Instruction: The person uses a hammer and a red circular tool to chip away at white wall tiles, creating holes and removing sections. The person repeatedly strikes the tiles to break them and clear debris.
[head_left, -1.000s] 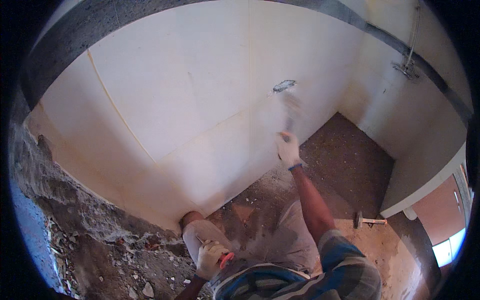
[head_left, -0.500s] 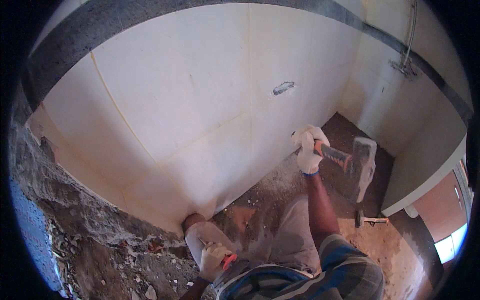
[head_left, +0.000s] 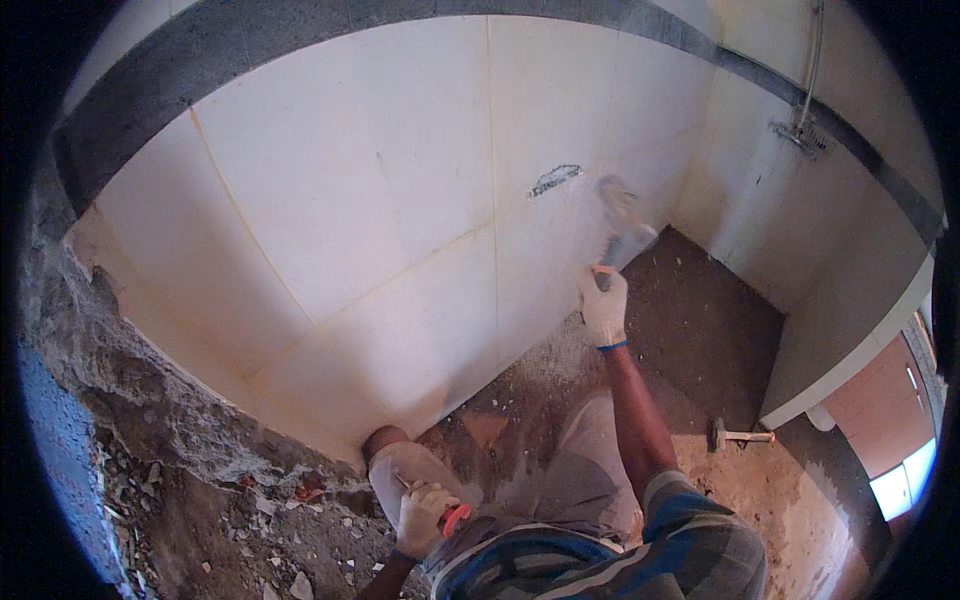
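In my gloved right hand [head_left: 604, 308] is a sledgehammer [head_left: 611, 250] with an orange and dark handle. Its head, smeared by motion, points up close to the white tiled wall [head_left: 400, 150]. A small chipped gash [head_left: 555, 180] in the wall lies left of the hammer head, apart from it. My gloved left hand [head_left: 424, 518] rests by my left thigh, its fingers wrapped round a chisel with a red guard [head_left: 454, 519]; only a short metal piece shows at the other side of the fist.
A second hammer [head_left: 738, 436] lies on the dusty floor to the right, near a pale slab edge [head_left: 850, 340]. Broken masonry [head_left: 170, 420] and rubble [head_left: 290, 530] spread at the lower left. A pipe [head_left: 810, 70] runs down the right wall.
My right hand has turned the sledgehammer from pointing right to pointing up toward the wall, its head swinging leftward. The left hand with the chisel has hardly moved.
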